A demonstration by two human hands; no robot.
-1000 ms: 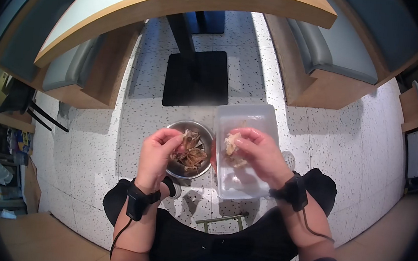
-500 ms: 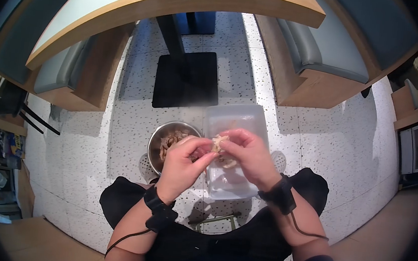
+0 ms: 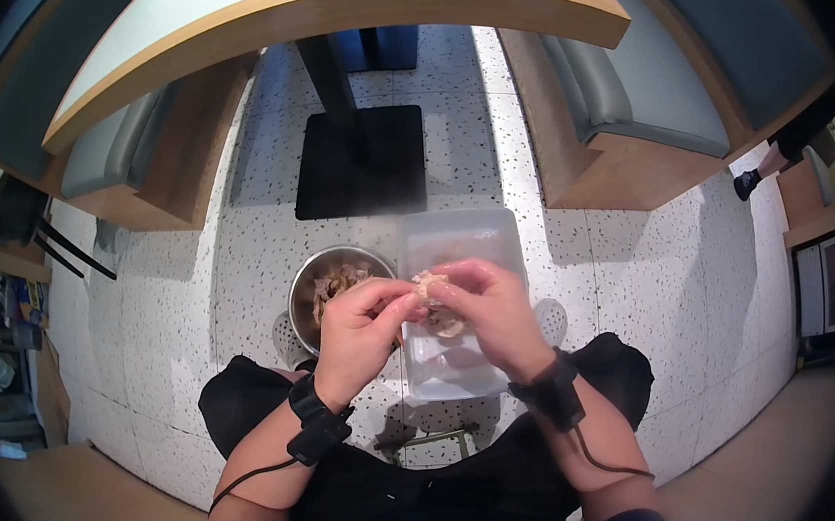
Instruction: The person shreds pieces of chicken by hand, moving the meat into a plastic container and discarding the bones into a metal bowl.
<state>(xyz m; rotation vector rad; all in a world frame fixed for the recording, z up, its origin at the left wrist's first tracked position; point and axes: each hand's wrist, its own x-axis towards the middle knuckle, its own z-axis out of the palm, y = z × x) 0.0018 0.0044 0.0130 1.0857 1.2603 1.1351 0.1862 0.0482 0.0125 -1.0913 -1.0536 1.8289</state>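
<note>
A small pale piece of meat (image 3: 427,284) is pinched between both hands above the white plastic tub (image 3: 457,375). My left hand (image 3: 365,331) grips its left side, thumb and fingers together. On its other side my right hand (image 3: 493,313) holds it, fingers curled over the top. More pale pieces (image 3: 446,324) lie in the tub below, partly hidden by my right hand. Left of the tub stands a round steel bowl (image 3: 301,290) with brownish meat pieces (image 3: 335,286), partly covered by my left hand.
A wood-edged table (image 3: 342,2) stands ahead on a black base plate (image 3: 365,160). Padded benches flank it, the right one (image 3: 653,107) and the left one (image 3: 119,146). At the far right a person's leg and dark shoe (image 3: 747,184) show.
Both hands still hold the piece, my left hand slightly changed in its pinch. The view has shifted a little. A person's leg and shoe now show more at the far right.
</note>
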